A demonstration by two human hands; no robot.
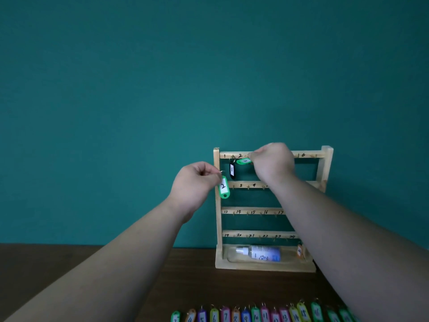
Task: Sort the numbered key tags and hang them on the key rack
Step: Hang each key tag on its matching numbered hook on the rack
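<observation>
Green tag 2 [224, 187] dangles by its ring from the pinch of the left hand [195, 182], just beside the key rack [217, 205]. The right hand [271, 162] grips another green tag [243, 161] at the top rail, where its ring could miss the small hook and drop.

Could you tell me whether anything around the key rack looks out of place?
In the base tray of the key rack, a spray bottle lies on its side, and an orange tag sits there, apart from the row of tags.
</observation>
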